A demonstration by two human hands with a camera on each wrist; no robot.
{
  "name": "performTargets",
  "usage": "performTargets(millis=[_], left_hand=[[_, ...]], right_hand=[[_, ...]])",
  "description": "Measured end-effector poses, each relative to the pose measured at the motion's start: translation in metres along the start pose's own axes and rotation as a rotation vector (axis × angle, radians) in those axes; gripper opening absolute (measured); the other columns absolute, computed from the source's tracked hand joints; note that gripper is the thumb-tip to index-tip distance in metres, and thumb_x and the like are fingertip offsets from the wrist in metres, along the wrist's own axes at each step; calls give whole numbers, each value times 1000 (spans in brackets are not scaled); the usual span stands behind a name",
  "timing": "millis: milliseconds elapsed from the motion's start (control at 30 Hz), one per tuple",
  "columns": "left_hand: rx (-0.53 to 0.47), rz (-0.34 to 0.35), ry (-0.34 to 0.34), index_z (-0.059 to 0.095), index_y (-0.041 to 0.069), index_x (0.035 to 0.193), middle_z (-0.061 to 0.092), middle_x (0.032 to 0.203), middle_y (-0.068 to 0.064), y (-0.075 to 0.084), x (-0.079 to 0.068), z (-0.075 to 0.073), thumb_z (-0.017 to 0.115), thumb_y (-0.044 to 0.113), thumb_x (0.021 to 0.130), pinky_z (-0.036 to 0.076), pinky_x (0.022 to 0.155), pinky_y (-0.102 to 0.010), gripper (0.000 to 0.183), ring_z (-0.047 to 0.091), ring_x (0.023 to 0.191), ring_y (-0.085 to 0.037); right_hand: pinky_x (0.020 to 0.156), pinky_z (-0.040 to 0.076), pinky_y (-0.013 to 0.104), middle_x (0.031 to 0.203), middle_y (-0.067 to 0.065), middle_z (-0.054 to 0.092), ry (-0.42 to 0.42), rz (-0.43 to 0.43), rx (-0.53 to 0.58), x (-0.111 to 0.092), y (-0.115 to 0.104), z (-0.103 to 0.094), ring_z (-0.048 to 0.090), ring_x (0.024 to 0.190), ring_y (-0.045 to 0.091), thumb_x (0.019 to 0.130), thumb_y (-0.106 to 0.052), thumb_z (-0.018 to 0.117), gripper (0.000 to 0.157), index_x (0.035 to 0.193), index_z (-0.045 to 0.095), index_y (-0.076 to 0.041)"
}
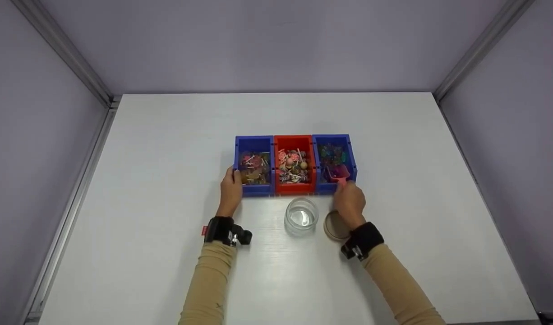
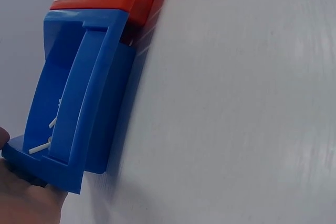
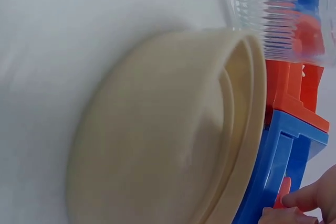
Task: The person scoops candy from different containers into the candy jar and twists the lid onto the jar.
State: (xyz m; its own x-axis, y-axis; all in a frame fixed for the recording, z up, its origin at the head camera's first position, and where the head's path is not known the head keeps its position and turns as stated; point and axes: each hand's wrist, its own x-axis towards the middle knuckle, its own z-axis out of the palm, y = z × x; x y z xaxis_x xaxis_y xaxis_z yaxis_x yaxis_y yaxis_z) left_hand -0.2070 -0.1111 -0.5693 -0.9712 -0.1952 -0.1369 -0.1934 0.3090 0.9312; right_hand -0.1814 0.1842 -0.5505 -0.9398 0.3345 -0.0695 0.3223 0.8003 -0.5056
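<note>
At the row of joined bins, my left hand (image 1: 231,193) grips the outer side of the left blue bin (image 1: 256,190), thumb at its rim; lollipops (image 1: 254,174) lie inside. In the right blue bin (image 1: 324,187), among colourful translucent sweets (image 1: 333,153), sits the bowl of a pink scoop (image 1: 341,173). My right hand (image 1: 350,201) pinches the scoop's handle over the front rim. In the right wrist view, fingertips (image 3: 302,199) show on that handle. Between them, the red bin (image 1: 294,189) holds more lollipops (image 1: 296,165).
An open clear jar (image 1: 302,217) stands in front of the red bin. Beside it, under the right wrist, lies a beige lid (image 1: 334,228), its hollow side up in the right wrist view. The white table (image 1: 145,180) has walls at its back and sides.
</note>
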Motion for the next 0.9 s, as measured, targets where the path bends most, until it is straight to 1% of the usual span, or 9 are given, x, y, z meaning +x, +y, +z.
performTargets(millis=[167, 367, 500, 733, 900], left_hand=[[-33, -46, -37, 36, -2, 145, 45, 147, -22, 2, 1, -3, 31, 20, 106, 31, 119, -47, 45, 38, 142, -33], [-61, -63, -70, 31, -1, 148, 38, 153, -20, 3, 1, -5, 29, 21, 107, 26, 122, -45, 47, 31, 147, -32], [-70, -68, -75, 32, -2, 148, 37, 153, -21, 2, 0, -5, 29, 21, 107, 25, 123, -46, 47, 30, 147, -33], [-68, -72, -60, 31, -3, 148, 35, 154, -21, 0, 1, -5, 29, 22, 107, 23, 124, -45, 48, 28, 148, -33], [-59, -70, -65, 29, -3, 149, 34, 155, -21, 0, -1, -4, 28, 23, 107, 24, 124, -45, 49, 28, 148, -33]], right_hand=[[74, 51, 58, 94, 35, 68, 43, -13, 13, -1, -1, -1, 66, 88, 48, 99, -24, 48, 38, 95, 62, 11], [75, 51, 57, 97, 34, 68, 36, -18, 37, -1, 2, 0, 66, 90, 47, 99, -23, 48, 37, 103, 62, 11], [74, 50, 57, 95, 33, 68, 39, -28, 57, -3, 6, 1, 66, 89, 47, 100, -24, 47, 38, 102, 61, 10], [71, 49, 56, 92, 32, 67, 59, -73, 80, -4, 11, 0, 66, 85, 46, 101, -26, 46, 39, 101, 61, 10], [68, 47, 51, 88, 27, 66, 54, -72, 105, -5, 12, -1, 64, 80, 40, 101, -27, 46, 38, 100, 60, 8]])
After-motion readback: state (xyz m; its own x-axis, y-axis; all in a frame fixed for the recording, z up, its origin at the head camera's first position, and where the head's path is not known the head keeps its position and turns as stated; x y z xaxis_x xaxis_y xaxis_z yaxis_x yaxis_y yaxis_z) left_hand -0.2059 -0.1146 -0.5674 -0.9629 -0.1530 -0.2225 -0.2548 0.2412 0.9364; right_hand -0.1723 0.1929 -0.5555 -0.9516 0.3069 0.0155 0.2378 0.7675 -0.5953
